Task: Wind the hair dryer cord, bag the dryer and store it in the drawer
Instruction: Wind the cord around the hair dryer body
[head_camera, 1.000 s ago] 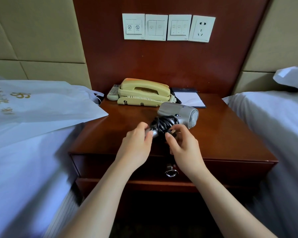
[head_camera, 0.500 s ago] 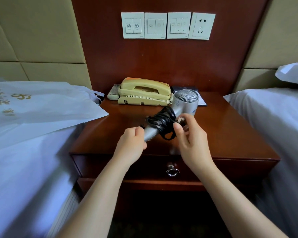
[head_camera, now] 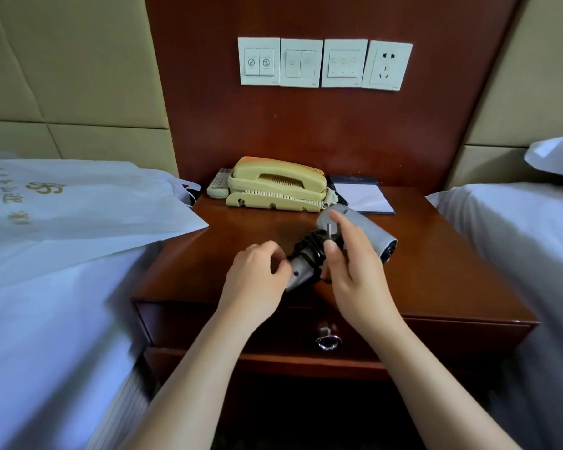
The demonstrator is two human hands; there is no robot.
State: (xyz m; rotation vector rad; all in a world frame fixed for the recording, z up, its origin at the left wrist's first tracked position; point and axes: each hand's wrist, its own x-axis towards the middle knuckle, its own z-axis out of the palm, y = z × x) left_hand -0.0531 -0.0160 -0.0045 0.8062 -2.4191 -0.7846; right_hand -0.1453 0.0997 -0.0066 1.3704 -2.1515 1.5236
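Bedside bench (head_camera: 436, 271), before the phone (head_camera: 275, 185): left hand (head_camera: 257, 277) is gripping the dryer (head_camera: 361, 232) handle; right hand (head_camera: 355, 274) fingers are pinching the plug (head_camera: 330, 233) against the cord (head_camera: 309, 251). Untucked, the coil is likely springing loose.

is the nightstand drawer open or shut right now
Shut. The drawer front sits flush under the nightstand top, its metal handle untouched; both hands are up on the hair dryer.

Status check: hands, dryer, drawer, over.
Left hand on dryer handle; right hand at the plug. Cord wound. Drawer shut. Bag on bed.
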